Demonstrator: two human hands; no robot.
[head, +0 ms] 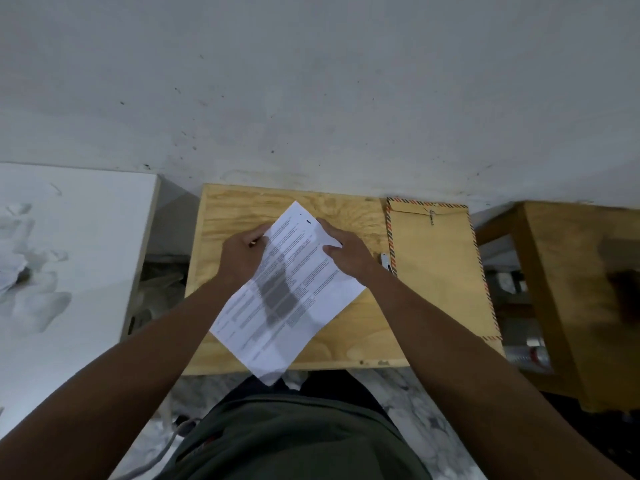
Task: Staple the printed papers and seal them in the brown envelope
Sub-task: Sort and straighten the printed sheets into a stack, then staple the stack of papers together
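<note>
Left hand [244,251]: fingers curled over the left edge of the printed papers, near their far corner, gripping them.
Right hand [346,251]: thumb and fingers pinch the right edge of the same sheets, just opposite the left hand.
Printed papers [287,296]: a white stack with lines of text, held between both hands and turned diagonally, its near corner hanging past the front edge of the desk. Both hands sit near the far corner, probably to square the sheets or check the corner; a small dark mark there may be a staple, but it is too small to tell.
Desk [346,344]: pale plywood top beneath both hands, pushed against a grey wall.
Stapler [387,262]: a small pale object just right of the right wrist, half hidden; likely the stapler, kept within easy reach.
Brown envelope [440,271]: lies flat on the desk to the right of the right hand, with a striped border and its clasp end away from the person, waiting for the papers.
Left of the left hand: a white surface with crumpled white material.
</note>
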